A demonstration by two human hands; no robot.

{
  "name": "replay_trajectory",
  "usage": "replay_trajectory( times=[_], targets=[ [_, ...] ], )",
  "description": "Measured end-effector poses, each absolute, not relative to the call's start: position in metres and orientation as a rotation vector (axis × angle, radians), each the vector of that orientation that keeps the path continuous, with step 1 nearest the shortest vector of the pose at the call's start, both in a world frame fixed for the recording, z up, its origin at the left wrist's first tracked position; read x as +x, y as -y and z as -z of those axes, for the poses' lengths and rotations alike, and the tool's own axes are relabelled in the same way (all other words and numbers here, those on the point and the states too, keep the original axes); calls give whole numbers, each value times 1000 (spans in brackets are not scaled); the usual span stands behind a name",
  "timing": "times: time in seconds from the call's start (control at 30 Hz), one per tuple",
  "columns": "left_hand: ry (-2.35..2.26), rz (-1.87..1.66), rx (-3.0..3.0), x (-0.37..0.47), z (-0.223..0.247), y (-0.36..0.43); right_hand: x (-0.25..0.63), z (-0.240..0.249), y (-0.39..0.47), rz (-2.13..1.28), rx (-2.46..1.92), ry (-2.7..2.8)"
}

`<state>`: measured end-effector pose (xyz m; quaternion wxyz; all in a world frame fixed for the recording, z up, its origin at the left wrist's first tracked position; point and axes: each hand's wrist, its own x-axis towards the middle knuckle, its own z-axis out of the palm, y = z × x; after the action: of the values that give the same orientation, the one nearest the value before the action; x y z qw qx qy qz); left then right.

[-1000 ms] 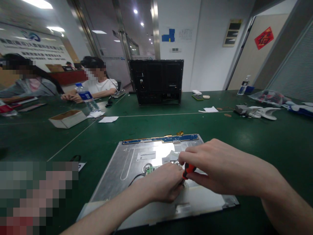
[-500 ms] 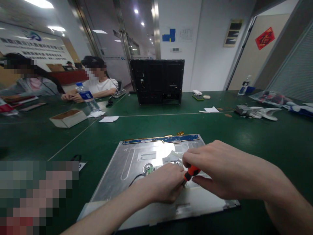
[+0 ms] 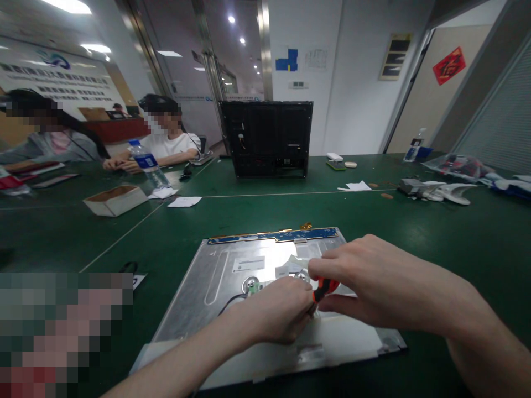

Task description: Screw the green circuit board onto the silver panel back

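A silver metal display panel (image 3: 194, 287) lies flat in front of me, with a narrow blue circuit board (image 3: 298, 236) along its far edge. My right hand (image 3: 365, 287) is closed round the red and black handle of a screwdriver (image 3: 326, 288), whose shaft points down at the panel. Right beside the shaft, my left hand (image 3: 282, 309) is curled low over the panel; its fingertips are hidden, so what they grip cannot be told. Left of that hand show a round metal fitting (image 3: 250, 284) and a black cable (image 3: 230, 302). A white sheet (image 3: 344, 337) covers the panel's near part.
A black monitor housing (image 3: 267, 138) stands upright beyond the panel. To the left are an open white box (image 3: 116, 201), a tilted water bottle (image 3: 150, 166) and two seated people. Metal and white parts (image 3: 431, 190) lie to the right on the green table (image 3: 435, 243).
The screwdriver handle has turned slightly in my right hand, and the right fingers and thumb have shifted a little left. My left hand and the panel stay in place.
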<state>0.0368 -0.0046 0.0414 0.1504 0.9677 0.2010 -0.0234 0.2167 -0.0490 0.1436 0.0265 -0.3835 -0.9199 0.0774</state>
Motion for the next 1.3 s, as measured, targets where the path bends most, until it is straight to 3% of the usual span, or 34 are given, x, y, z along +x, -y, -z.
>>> replay_trajectory(
  times=[1.3],
  targets=[
    [-549,52,2837,36,-38,3,215,-143,48,-231,-1148,2859]
  ],
)
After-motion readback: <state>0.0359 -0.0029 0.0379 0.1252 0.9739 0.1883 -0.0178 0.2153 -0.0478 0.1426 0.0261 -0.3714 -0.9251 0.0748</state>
